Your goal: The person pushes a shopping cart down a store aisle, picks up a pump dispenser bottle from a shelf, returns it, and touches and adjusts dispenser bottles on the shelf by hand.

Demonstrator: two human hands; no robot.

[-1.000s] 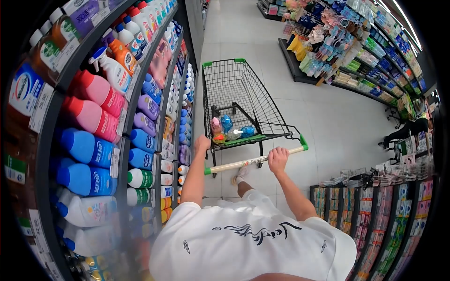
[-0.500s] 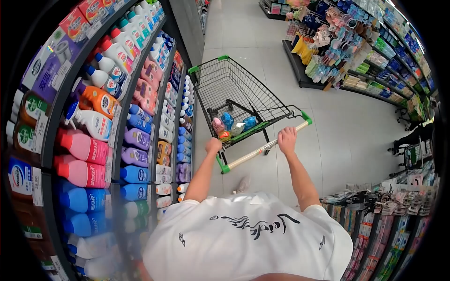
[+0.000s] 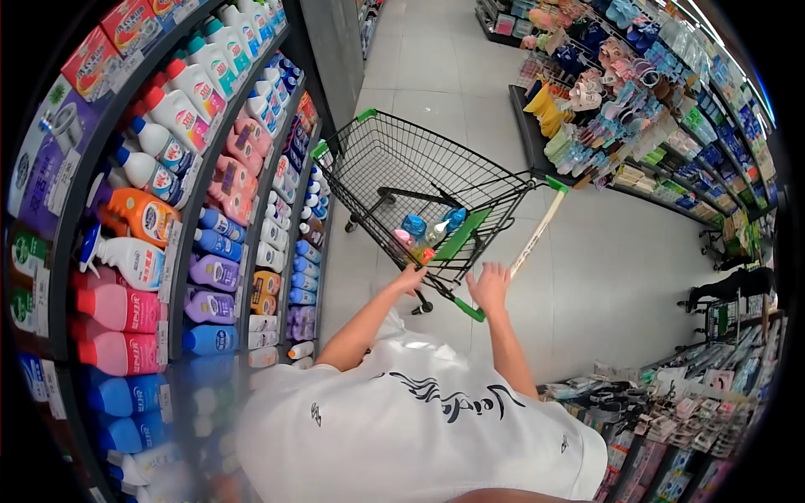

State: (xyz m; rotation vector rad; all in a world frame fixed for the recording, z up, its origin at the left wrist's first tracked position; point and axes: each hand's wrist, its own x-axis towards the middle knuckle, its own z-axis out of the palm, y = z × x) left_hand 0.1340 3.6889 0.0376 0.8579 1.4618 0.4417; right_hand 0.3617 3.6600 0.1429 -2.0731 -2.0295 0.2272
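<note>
A black wire shopping cart (image 3: 419, 151) with green corner pieces stands in front of me, turned at an angle. My left hand (image 3: 409, 279) is at the near left side of its basket, with fingers bent against the wire edge. Beside the pale handle bar (image 3: 537, 236), my right hand (image 3: 489, 287) has its fingers raised and stretched out, holding nothing. Several small packages lie at the basket's near end, among them a blue package (image 3: 413, 225) and a pink one (image 3: 403, 238). A green panel (image 3: 463, 235) sits next to them.
A shelf (image 3: 189, 189) of detergent bottles runs close along my left. On the right are racks of hanging goods (image 3: 612, 92) and a lower display (image 3: 671, 402). Another person (image 3: 734, 285) stands by a cart at far right. Tiled floor (image 3: 436, 67) leads ahead.
The cart has swung round, its far end moving left and its handle now steeper. My right hand has come off the handle and opened. My left hand has shifted right and down.
</note>
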